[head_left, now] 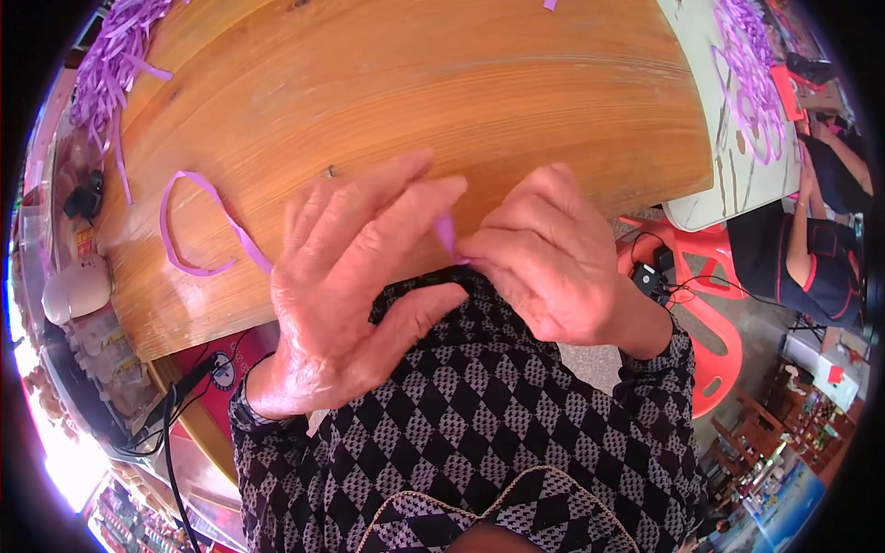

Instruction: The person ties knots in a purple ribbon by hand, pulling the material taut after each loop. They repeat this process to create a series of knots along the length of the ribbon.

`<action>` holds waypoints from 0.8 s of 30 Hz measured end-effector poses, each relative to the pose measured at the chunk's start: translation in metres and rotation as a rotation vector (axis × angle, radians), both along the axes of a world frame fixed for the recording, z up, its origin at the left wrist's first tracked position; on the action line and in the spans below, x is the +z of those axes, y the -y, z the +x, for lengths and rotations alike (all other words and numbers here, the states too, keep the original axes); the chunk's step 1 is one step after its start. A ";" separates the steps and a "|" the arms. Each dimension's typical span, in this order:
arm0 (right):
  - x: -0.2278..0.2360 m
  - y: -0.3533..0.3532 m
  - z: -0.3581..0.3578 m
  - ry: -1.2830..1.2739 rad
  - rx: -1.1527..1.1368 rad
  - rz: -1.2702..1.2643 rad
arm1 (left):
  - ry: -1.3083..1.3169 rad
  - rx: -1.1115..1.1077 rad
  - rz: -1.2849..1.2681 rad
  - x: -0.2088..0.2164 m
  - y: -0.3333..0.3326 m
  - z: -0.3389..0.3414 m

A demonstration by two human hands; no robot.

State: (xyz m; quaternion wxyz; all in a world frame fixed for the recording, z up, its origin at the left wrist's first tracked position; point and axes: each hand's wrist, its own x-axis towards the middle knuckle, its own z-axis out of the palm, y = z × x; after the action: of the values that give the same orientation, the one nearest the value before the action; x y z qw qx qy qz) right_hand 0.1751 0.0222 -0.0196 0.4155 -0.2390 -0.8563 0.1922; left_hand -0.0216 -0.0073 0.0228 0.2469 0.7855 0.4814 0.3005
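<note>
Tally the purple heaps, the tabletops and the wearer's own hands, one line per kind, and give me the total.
Heaps: 2, the left purple heap and right purple heap
Tabletops: 2, the wooden tabletop and white tabletop
Hands: 2, the left hand and right hand
Total: 6

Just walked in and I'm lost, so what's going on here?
A person at a wooden table is handling purple ribbon. The right hand pinches it near the table's edge; the left hand is open beside it, thumb and fingers apart. A ribbon curl lies on the wood, running to the left hand; whether it's the same piece is hidden. A purple heap lies upper left, another heap upper right.
</note>
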 end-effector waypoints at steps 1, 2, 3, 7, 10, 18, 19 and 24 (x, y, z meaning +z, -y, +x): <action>0.004 0.001 -0.002 0.006 0.004 0.045 | 0.083 -0.008 -0.033 0.001 0.001 0.001; 0.009 0.004 -0.004 0.034 -0.015 0.095 | 0.167 -0.017 -0.065 0.002 0.001 0.003; 0.012 0.005 -0.005 0.049 -0.027 0.119 | 0.166 -0.016 -0.063 0.001 0.001 0.006; 0.016 0.004 -0.006 0.126 -0.099 0.230 | 0.125 0.098 0.369 0.000 -0.005 0.009; 0.019 0.002 -0.006 0.108 -0.066 0.226 | 0.294 0.057 0.104 -0.003 0.001 0.014; 0.016 0.001 0.000 0.116 -0.060 0.233 | 0.802 0.074 -0.883 -0.007 0.009 0.015; 0.017 0.003 0.000 0.121 -0.057 0.227 | 0.842 0.108 -0.876 -0.008 0.012 0.017; 0.006 0.005 0.000 0.055 0.025 0.110 | 0.566 0.042 -0.778 -0.013 0.015 0.007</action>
State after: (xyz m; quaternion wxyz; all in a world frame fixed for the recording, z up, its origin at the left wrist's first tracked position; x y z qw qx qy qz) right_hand 0.1749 0.0171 -0.0135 0.4018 -0.2102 -0.8796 0.1435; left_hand -0.0150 -0.0218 0.0098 0.6378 0.5124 0.4877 0.3048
